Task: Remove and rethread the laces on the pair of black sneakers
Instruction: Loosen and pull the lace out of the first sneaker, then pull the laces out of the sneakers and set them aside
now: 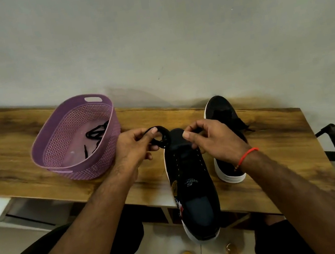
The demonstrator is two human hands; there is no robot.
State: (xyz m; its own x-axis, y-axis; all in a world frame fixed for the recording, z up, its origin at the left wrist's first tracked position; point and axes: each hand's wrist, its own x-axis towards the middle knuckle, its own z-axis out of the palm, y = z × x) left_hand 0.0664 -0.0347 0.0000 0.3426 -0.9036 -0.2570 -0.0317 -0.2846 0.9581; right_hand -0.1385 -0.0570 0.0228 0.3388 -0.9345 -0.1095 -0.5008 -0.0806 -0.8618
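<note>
A black lace (160,135) is pinched by both the left hand (134,147) and right hand (210,137) above the near sneaker (189,180) on the tabletop (39,180). The other sneaker (221,114) stands just beside it, and another lace (95,134) lies in the basket (109,155).

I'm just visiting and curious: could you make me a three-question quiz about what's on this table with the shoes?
1. True or false: the purple basket holds a loose black lace.
2. Which hand pinches a lace loop near the toe of the near sneaker? A) left hand B) right hand C) neither
3. Fill in: the far sneaker stands on the wooden ____.

Key
1. True; the lace lies on the basket's floor.
2. A; the loop curls beside the left thumb, while the right hand's fingers are curled at the shoe's toe end.
3. table
</note>
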